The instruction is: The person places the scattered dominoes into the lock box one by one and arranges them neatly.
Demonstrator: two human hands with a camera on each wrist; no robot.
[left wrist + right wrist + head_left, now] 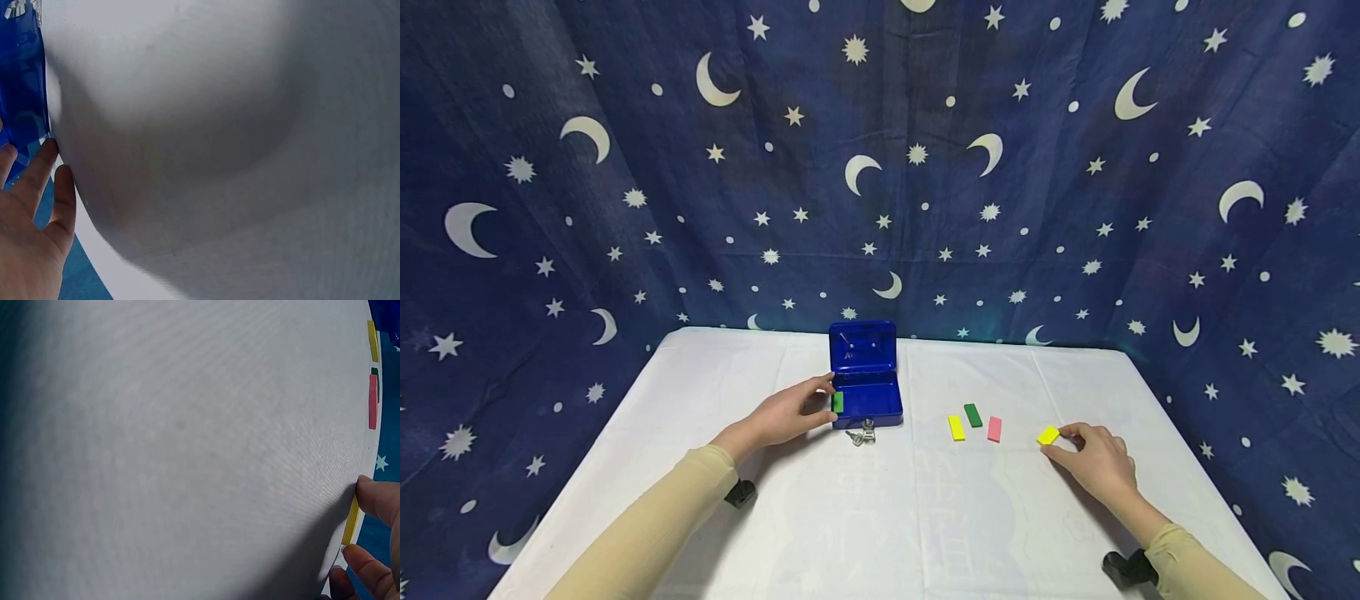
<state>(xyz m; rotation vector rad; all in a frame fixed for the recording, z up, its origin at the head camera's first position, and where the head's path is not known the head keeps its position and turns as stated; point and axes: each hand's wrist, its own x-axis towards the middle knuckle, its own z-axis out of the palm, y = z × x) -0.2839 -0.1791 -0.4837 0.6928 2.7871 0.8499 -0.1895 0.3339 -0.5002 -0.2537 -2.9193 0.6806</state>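
A blue metal box (880, 414) stands with its lid (862, 348) raised. Inside, against its left wall, is a green rectangular block (838, 402). My left hand (792, 410) touches the box's left side, thumb and fingers spread; in the left wrist view the fingers of the left hand (39, 219) look mostly straight. On the right, my right hand (1097, 458) pinches a yellow block (1048, 436) between thumb and fingers, at or close to the tabletop. The right wrist view shows this yellow block (351, 520) held by its ends.
Between box and right hand lie another yellow block (957, 428), a dark green block (973, 415) and a pink block (994, 429). A silver lock (868, 431) with keys (855, 437) is at the box's front. A star-patterned curtain (917, 208) surrounds the white table (880, 517).
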